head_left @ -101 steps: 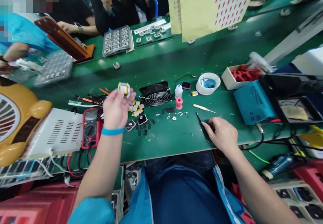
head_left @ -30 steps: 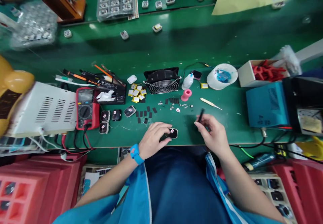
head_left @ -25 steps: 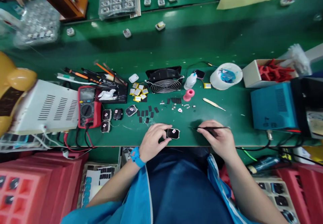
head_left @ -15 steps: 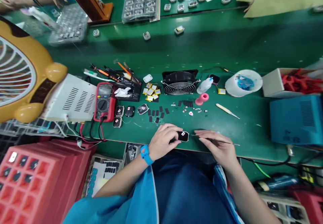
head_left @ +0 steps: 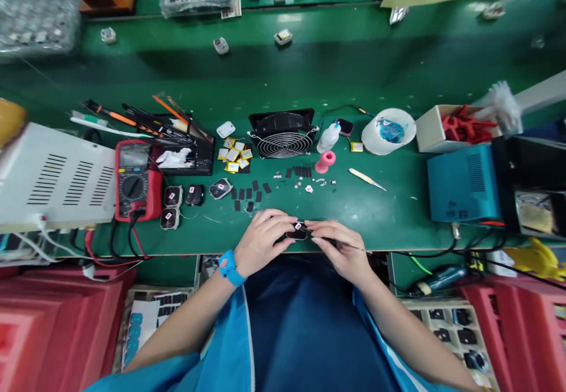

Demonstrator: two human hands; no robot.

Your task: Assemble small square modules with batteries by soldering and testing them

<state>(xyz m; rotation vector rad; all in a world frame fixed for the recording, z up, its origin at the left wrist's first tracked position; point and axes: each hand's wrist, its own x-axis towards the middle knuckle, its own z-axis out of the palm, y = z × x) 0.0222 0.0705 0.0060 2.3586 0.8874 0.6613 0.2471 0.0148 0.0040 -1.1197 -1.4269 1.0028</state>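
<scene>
1. My left hand [head_left: 260, 240] and right hand [head_left: 338, 249] meet at the near edge of the green bench [head_left: 398, 203], fingertips pinching one small black module [head_left: 297, 233] by its rim.
2. It seems light, rigid and fragile.
3. The right also grips thin tweezers [head_left: 349, 245].
4. Four more black modules [head_left: 183, 200] lie beside one red multimeter [head_left: 131, 178].

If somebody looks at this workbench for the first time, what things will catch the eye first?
First, the two hands meeting at the near edge of the green table: the left hand and right hand both pinch a small black part. Behind them stands a black fan, with a red meter to the left and a blue box to the right.
</scene>
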